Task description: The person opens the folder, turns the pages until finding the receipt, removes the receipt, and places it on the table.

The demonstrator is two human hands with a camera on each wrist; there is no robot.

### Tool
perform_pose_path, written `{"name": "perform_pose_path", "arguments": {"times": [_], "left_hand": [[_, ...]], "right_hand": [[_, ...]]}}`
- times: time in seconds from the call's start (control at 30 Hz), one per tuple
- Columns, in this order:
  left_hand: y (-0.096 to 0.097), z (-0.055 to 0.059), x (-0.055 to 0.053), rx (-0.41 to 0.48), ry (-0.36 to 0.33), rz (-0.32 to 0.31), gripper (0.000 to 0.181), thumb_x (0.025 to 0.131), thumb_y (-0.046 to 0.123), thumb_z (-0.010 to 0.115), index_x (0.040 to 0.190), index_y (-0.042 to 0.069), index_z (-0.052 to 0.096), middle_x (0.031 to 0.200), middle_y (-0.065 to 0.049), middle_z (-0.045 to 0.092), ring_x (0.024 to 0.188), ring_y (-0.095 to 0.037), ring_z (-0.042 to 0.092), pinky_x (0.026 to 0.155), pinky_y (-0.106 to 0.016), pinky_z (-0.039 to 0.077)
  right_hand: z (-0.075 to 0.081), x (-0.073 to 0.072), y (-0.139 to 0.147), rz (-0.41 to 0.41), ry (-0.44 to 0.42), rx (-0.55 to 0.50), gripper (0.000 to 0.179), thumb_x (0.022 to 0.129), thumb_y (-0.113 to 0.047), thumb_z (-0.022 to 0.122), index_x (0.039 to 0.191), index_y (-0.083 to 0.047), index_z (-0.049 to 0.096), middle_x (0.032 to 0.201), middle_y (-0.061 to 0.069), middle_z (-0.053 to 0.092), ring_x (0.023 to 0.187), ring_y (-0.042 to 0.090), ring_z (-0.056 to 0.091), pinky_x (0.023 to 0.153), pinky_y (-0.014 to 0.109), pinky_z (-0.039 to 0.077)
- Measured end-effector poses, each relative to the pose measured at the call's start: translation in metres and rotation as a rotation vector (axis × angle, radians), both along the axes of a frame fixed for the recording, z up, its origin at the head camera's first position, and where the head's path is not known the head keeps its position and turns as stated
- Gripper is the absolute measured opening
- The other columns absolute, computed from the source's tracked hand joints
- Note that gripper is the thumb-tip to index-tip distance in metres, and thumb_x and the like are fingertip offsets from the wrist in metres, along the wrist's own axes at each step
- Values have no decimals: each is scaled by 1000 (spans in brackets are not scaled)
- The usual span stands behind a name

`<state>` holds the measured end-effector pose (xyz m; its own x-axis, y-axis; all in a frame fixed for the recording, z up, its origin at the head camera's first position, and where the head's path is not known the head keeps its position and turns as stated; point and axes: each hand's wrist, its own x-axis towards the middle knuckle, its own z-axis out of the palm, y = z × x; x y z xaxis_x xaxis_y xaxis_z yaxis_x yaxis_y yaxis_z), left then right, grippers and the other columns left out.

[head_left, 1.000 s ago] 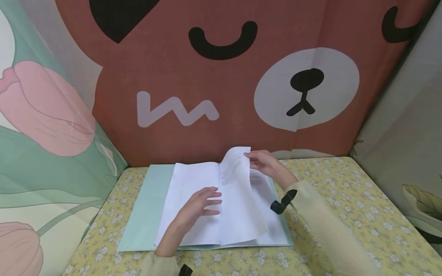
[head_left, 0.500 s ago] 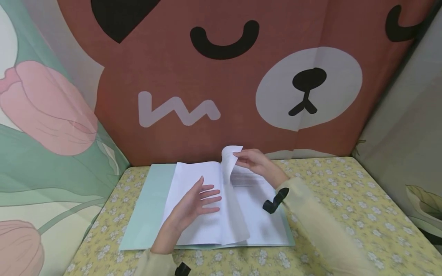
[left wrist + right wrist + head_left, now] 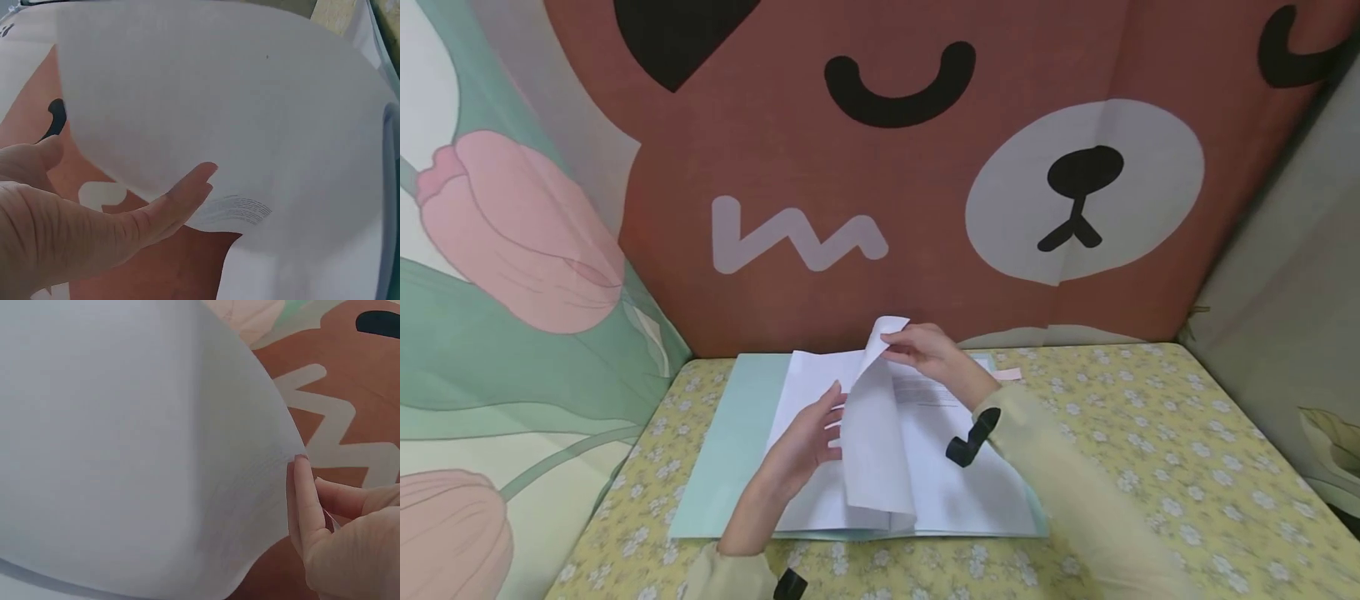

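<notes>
A light green folder (image 3: 717, 454) lies spread on the table with white sheets inside. One page (image 3: 872, 454) stands lifted and curved near the middle, its upper corner pinched between the thumb and fingers of my right hand (image 3: 928, 354). Printed lines show on the right-hand sheet (image 3: 970, 467) beneath it. My left hand (image 3: 805, 437) is held up at the page's left side, fingers extended. In the left wrist view its fingers overlap the raised page (image 3: 187, 94); whether they touch it I cannot tell. The right wrist view shows the pinch at the page's edge (image 3: 250, 456).
The table (image 3: 1150, 467) wears a yellow floral cloth. Behind it hangs a brown bear-print curtain (image 3: 790, 308), with a tulip-print curtain (image 3: 527, 233) at left. A pink tab (image 3: 1009, 374) sticks out at the folder's right.
My right hand has drawn the page from the right side leftward past the middle, uncovering the right sheet. My left hand has turned its palm toward the page, with its thumb raised.
</notes>
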<state>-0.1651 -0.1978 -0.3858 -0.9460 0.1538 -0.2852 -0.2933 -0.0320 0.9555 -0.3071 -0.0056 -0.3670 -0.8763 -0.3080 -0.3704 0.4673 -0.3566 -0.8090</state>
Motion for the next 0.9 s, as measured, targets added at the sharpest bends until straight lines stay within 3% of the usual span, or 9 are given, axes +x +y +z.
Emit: {"name": "perform_pose_path", "arguments": {"times": [0.2, 0.4, 0.5, 0.67, 0.8, 0.9], "left_hand": [[3, 2, 2, -35, 42, 1, 59, 108, 35, 54, 150, -5, 42, 132, -19, 61, 106, -20, 66, 83, -31, 56], [4, -2, 5, -110, 85, 16, 53, 105, 11, 50, 153, -7, 37, 138, -22, 58, 114, -28, 65, 89, -38, 57], [2, -4, 5, -148, 113, 27, 55, 102, 5, 48, 154, -9, 34, 143, -25, 54, 124, -34, 58, 99, -45, 52], [-7, -8, 5, -215, 139, 62, 62, 99, 1, 46, 157, -11, 28, 157, -29, 40, 144, -43, 40, 117, -58, 34], [-17, -10, 5, -312, 137, 106, 64, 98, 1, 47, 157, -11, 27, 163, -29, 29, 152, -45, 25, 122, -59, 21], [-26, -13, 5, -376, 135, 123, 65, 97, 0, 46, 158, -11, 27, 164, -29, 27, 153, -46, 21, 123, -59, 19]], "right_hand": [[-2, 2, -14, -32, -2, -11, 52, 98, 10, 62, 148, 8, 48, 147, 23, 51, 134, 38, 55, 94, 41, 55], [-4, 3, -20, -28, 11, 9, 47, 97, 10, 65, 142, 9, 54, 128, 20, 62, 121, 35, 65, 89, 40, 58], [-4, 4, -18, 20, 54, 26, 39, 99, 4, 65, 137, 11, 58, 114, 19, 68, 107, 33, 72, 90, 40, 58], [-3, 3, -5, 82, 151, 67, 34, 104, -11, 64, 132, 8, 61, 98, 15, 75, 90, 26, 76, 90, 39, 59], [-6, 0, 9, 77, 183, 103, 32, 105, -12, 62, 131, 6, 60, 99, 15, 76, 91, 26, 77, 90, 39, 59], [-8, -2, 20, 59, 176, 137, 32, 106, -12, 60, 133, 4, 59, 101, 15, 76, 94, 28, 77, 90, 40, 59]]}}
